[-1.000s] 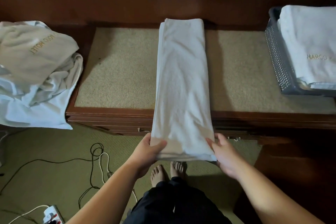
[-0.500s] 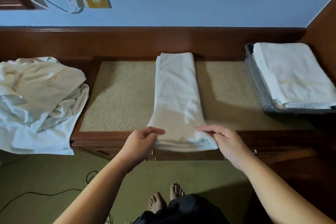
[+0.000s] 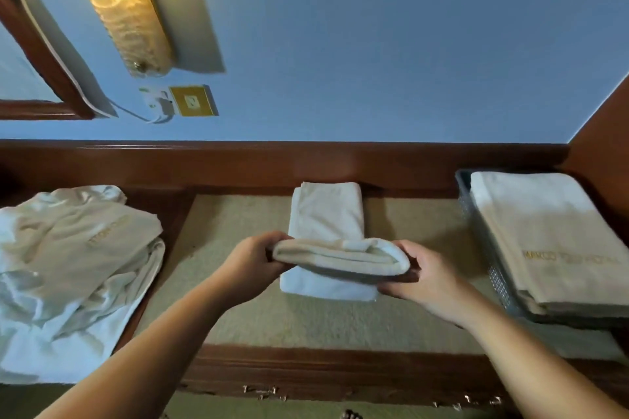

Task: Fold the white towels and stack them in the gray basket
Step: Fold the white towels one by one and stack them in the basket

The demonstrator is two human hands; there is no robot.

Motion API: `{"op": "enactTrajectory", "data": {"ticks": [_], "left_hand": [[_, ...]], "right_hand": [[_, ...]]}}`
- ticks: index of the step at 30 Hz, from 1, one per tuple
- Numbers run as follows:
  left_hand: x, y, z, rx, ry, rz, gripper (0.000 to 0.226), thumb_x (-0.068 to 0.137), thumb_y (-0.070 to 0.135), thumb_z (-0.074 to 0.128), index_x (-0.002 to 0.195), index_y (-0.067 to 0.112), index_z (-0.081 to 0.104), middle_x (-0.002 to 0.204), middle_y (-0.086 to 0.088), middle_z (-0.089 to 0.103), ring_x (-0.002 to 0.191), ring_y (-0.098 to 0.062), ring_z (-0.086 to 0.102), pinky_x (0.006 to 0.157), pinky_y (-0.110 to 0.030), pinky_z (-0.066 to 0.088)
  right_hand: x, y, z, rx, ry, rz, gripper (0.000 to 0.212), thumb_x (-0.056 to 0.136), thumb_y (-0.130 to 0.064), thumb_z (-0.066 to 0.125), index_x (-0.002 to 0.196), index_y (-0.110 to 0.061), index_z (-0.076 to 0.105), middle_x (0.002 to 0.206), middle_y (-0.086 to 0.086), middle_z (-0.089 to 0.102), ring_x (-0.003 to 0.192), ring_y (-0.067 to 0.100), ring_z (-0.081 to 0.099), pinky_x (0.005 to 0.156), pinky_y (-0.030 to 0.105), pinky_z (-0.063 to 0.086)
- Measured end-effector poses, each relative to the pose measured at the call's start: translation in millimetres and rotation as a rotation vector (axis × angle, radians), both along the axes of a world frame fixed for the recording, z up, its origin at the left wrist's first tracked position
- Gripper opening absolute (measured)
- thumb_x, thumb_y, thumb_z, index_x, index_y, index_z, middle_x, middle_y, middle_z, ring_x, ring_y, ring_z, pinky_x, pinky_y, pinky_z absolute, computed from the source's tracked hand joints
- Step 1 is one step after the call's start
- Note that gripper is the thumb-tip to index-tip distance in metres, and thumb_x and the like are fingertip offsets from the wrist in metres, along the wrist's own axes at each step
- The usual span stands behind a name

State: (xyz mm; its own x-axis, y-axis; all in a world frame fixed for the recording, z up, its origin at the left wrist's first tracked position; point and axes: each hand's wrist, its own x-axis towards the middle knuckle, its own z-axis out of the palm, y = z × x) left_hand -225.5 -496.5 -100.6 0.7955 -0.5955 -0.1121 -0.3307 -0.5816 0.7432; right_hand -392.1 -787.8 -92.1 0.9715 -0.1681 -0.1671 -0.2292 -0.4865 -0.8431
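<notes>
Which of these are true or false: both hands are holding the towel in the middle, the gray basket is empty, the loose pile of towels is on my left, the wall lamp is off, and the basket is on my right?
1. Both hands hold the middle towel. True: the left hand and right hand grip its lifted near end.
2. The gray basket is empty. False: it holds folded towels.
3. The loose pile of towels lies on the left. True.
4. The wall lamp is off. False: it glows.
5. The basket is on the right. True.
</notes>
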Motion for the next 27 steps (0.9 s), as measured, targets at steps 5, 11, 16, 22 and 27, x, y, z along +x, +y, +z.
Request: {"op": "enactTrajectory", "data": {"ticks": [5, 11, 16, 22, 27], "left_hand": [[23.6, -24.4, -8.0, -0.153, 0.114, 0.209, 0.004, 0.094, 0.031, 0.076, 0.092, 0.030, 0.073, 0.080, 0.011, 0.071, 0.073, -0.003, 0.064, 0.067, -0.024, 0.050], [62.3, -46.5, -14.6, -0.297, 0.347, 0.276, 0.026, 0.093, 0.050, 0.074, 0.113, 0.033, 0.076, 0.108, 0.003, 0.078, 0.100, -0.014, 0.075, 0.089, -0.039, 0.062], [125.1, -74.7, -26.4, -0.290, 0.356, 0.428, 0.025, 0.087, 0.045, 0.082, 0.099, 0.023, 0.079, 0.100, -0.009, 0.078, 0.091, -0.018, 0.073, 0.083, -0.039, 0.059], [208.3, -125.9, -56.5, -0.286, 0.371, 0.533, 0.026, 0.084, 0.036, 0.087, 0.098, 0.016, 0.076, 0.097, -0.005, 0.076, 0.080, -0.013, 0.068, 0.065, -0.024, 0.050], [259.5, -161.2, -127.5, -0.270, 0.447, 0.686, 0.029, 0.082, 0.038, 0.087, 0.099, 0.018, 0.073, 0.095, 0.002, 0.074, 0.085, -0.015, 0.070, 0.062, -0.027, 0.053]], "right_hand": [[35.4, -29.7, -4.2, -0.033, -0.012, -0.051, 0.019, 0.095, -0.033, 0.074, 0.113, -0.037, 0.072, 0.099, -0.016, 0.076, 0.092, 0.001, 0.070, 0.082, 0.028, 0.056], [88.7, -44.4, -8.1, 0.014, 0.025, -0.150, 0.007, 0.099, -0.021, 0.068, 0.100, -0.025, 0.074, 0.083, -0.004, 0.077, 0.077, 0.011, 0.074, 0.078, 0.034, 0.059], [156.6, -57.7, -28.9, 0.087, 0.071, -0.323, 0.010, 0.100, -0.019, 0.067, 0.093, -0.022, 0.074, 0.074, 0.002, 0.074, 0.071, 0.021, 0.070, 0.070, 0.046, 0.060], [250.5, -88.0, -59.3, 0.168, 0.166, -0.495, 0.018, 0.103, -0.034, 0.062, 0.109, -0.021, 0.071, 0.104, -0.001, 0.070, 0.096, 0.018, 0.063, 0.076, 0.033, 0.049], [322.5, -108.1, -129.2, 0.235, 0.275, -0.661, 0.008, 0.104, -0.030, 0.061, 0.108, -0.023, 0.061, 0.098, -0.007, 0.061, 0.097, 0.018, 0.056, 0.087, 0.039, 0.046]]}}
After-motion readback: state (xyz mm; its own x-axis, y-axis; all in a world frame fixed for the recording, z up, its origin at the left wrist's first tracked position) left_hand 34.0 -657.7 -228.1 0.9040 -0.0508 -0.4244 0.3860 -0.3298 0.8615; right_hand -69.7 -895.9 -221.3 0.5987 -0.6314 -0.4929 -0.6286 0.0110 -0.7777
